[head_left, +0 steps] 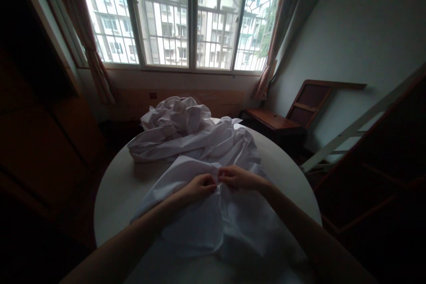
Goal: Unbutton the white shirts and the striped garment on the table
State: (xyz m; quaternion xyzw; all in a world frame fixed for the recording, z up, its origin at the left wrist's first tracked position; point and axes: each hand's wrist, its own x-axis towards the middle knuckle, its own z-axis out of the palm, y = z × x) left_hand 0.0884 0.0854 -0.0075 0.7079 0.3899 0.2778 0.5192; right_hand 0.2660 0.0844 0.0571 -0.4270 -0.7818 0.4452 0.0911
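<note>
A white garment [199,217] lies spread on the near half of a round white table [113,186]. My left hand [199,186] and my right hand [236,177] meet at its upper middle, fingers pinched on the cloth, nearly touching each other. What exactly the fingertips grip is too small to tell. A heap of crumpled white cloth [183,128] sits on the far side of the table, behind my hands.
A dark wooden wardrobe [40,133] stands at left. A wooden chair or small desk [282,120] stands at the right by the wall, with a leaning white ladder-like frame [359,124] beside it. A barred window [186,13] with curtains is behind the table.
</note>
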